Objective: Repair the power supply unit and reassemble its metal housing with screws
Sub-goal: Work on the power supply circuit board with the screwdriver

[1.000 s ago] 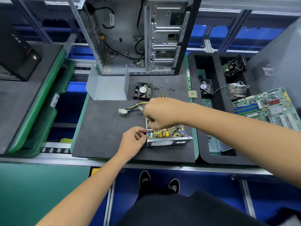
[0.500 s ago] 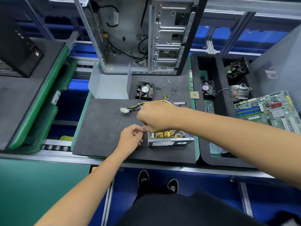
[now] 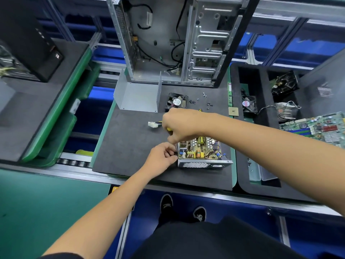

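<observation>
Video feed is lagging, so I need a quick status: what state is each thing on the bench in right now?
Power supply unit: cover off, circuit board exposed.
Housing cover: detached, standing behind on the mat.
Loose fan: lying flat, uninstalled.
Screws: loose, scattered.
Computer case: open, upright.
Left hand: pinching at the unit's left edge.
Right hand: gripping a yellow-handled tool.

A worker at the bench wore a black top, its short sleeve point(image 3: 61, 256) just visible at the lower left edge, leaving both forearms bare down to the wrists. The left hand point(image 3: 161, 158) and the right hand point(image 3: 182, 126) were ungloved, and no watch or ring showed. Dark clothing point(image 3: 214, 240) covered the lap below. The 2 black shoes point(image 3: 166, 203) on the blue floor carried pale markings, the right one with a white logo on its toe.
</observation>
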### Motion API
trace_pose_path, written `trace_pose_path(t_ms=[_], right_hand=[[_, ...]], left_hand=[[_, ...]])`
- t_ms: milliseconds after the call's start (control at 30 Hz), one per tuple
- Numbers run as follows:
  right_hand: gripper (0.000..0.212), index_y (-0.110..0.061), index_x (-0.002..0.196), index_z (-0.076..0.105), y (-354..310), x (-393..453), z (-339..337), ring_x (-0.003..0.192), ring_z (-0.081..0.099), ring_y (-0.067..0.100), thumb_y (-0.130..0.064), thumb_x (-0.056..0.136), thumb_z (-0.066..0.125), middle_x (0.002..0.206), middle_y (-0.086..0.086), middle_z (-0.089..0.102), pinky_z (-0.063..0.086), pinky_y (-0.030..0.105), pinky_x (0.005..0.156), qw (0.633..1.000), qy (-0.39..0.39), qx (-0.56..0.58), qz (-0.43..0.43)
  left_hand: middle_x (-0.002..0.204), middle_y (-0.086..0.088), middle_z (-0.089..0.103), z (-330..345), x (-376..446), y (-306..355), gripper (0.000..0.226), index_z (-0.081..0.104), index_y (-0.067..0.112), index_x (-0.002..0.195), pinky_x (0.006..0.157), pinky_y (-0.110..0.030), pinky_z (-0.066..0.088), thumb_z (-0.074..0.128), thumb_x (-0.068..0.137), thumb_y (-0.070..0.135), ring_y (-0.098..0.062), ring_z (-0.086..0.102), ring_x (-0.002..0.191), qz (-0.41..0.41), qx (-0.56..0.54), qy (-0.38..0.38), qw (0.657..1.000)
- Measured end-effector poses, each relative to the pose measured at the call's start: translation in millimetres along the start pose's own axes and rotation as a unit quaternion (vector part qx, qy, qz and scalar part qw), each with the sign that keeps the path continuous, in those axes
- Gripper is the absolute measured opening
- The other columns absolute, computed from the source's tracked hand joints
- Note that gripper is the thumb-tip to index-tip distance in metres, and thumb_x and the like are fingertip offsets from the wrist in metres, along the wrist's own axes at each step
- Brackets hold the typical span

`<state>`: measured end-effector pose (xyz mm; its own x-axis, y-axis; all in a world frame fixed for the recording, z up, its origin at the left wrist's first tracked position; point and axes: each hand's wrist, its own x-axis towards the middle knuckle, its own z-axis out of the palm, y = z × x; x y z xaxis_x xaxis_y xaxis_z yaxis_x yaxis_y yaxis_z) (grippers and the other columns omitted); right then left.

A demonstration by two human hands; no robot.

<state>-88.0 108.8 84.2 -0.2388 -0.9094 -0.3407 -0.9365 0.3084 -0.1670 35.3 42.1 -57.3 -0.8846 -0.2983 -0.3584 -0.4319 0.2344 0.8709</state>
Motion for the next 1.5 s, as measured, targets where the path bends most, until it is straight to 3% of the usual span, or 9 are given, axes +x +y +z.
trace_pose_path(t_ms=[233, 367, 467, 600, 767, 933, 1067, 1267, 1500], right_hand=[[0.025, -0.001, 0.071, 0.063, 11.9, -5.5, -15.7, 0.071, 0.060, 0.029, -0.025, 0.068, 0.067, 0.076, 0.019, 0.066, 0.030, 0.024, 0.046, 0.998, 0.048, 0.030, 0.025], [0.019, -0.009, 0.065, 0.064, 21.4, -12.3, -29.9, 0.065, 0.053, 0.023, -0.027, 0.069, 0.068, 0.062, 0.007, 0.060, 0.027, 0.022, 0.043, 0.994, 0.079, 0.047, 0.059], [0.019, -0.011, 0.058, 0.059, 31.7, -18.1, -40.5, 0.053, 0.047, 0.018, -0.024, 0.069, 0.068, 0.050, 0.000, 0.049, 0.029, 0.024, 0.044, 0.984, 0.121, 0.090, 0.093], [0.021, -0.005, 0.071, 0.067, 49.2, -23.6, -48.7, 0.065, 0.055, 0.030, -0.026, 0.072, 0.068, 0.065, 0.013, 0.061, 0.033, 0.025, 0.046, 0.967, 0.180, 0.105, 0.148], [0.014, -0.008, 0.073, 0.067, 70.1, -32.6, -58.8, 0.053, 0.047, 0.009, -0.022, 0.074, 0.070, 0.067, 0.002, 0.060, 0.043, 0.028, 0.053, 0.938, 0.208, 0.197, 0.195], [0.014, -0.007, 0.074, 0.069, 100.2, -39.4, -69.9, 0.062, 0.057, 0.021, -0.021, 0.075, 0.070, 0.070, 0.012, 0.068, 0.049, 0.030, 0.056, 0.911, 0.269, 0.206, 0.237], [0.032, 0.010, 0.084, 0.064, 125.6, -39.5, -53.6, 0.054, 0.044, 0.020, -0.021, 0.078, 0.067, 0.076, 0.029, 0.063, 0.039, 0.029, 0.050, 0.898, 0.245, 0.218, 0.293], [0.030, 0.006, 0.088, 0.062, 155.8, -39.2, -30.5, 0.051, 0.039, 0.023, -0.023, 0.080, 0.063, 0.066, 0.011, 0.052, 0.033, 0.028, 0.048, 0.891, 0.221, 0.218, 0.330], [0.032, 0.006, 0.093, 0.062, 180.3, -28.0, -21.6, 0.062, 0.039, 0.021, -0.023, 0.080, 0.062, 0.079, 0.022, 0.059, 0.041, 0.032, 0.054, 0.893, 0.208, 0.225, 0.329]], left_hand=[[0.072, 0.008, 0.058, 3.1, -0.3, -2.2, 0.015, 0.063, 0.028, 0.082, 0.060, -0.016, 0.042, 0.073, 0.080, 0.017, -0.004, 0.041, 0.055, 0.062, 0.034, 0.007, 0.997], [0.074, 0.009, 0.059, 5.8, 1.0, -1.5, 0.022, 0.058, 0.035, 0.079, 0.056, -0.010, 0.042, 0.076, 0.078, 0.021, -0.001, 0.043, 0.055, 0.079, 0.071, 0.007, 0.994], [0.070, 0.011, 0.060, 3.3, 5.7, 1.3, 0.023, 0.061, 0.033, 0.076, 0.057, -0.016, 0.044, 0.074, 0.078, 0.015, -0.002, 0.044, 0.053, 0.055, 0.070, -0.007, 0.996], [0.058, 0.010, 0.056, -11.8, 22.7, 20.0, 0.032, 0.063, 0.030, 0.068, 0.057, -0.021, 0.042, 0.060, 0.079, 0.000, -0.006, 0.045, 0.052, 0.064, 0.059, 0.042, 0.995], [0.063, 0.009, 0.056, -29.9, 61.9, 83.4, 0.029, 0.058, 0.031, 0.072, 0.057, -0.016, 0.042, 0.058, 0.083, 0.004, -0.005, 0.048, 0.055, 0.165, 0.062, 0.084, 0.981], [0.064, 0.012, 0.059, -29.0, 103.1, 129.0, 0.024, 0.059, 0.031, 0.074, 0.054, -0.012, 0.039, 0.059, 0.081, 0.007, 0.000, 0.050, 0.055, 0.203, 0.119, 0.089, 0.968], [0.069, 0.010, 0.062, -16.7, 137.0, 145.8, 0.021, 0.061, 0.027, 0.074, 0.063, -0.027, 0.047, 0.059, 0.081, 0.007, -0.003, 0.052, 0.061, 0.193, 0.195, 0.038, 0.961], [0.096, 0.000, 0.069, 7.9, 179.6, 150.1, 0.018, 0.069, 0.019, 0.089, 0.073, -0.033, 0.048, 0.056, 0.084, 0.008, -0.023, 0.062, 0.091, 0.161, 0.380, -0.007, 0.911], [0.110, -0.005, 0.062, 4.3, 208.2, 133.2, 0.018, 0.070, 0.026, 0.106, 0.088, -0.040, 0.042, 0.059, 0.091, 0.026, -0.028, 0.050, 0.110, 0.156, 0.583, 0.000, 0.797]])
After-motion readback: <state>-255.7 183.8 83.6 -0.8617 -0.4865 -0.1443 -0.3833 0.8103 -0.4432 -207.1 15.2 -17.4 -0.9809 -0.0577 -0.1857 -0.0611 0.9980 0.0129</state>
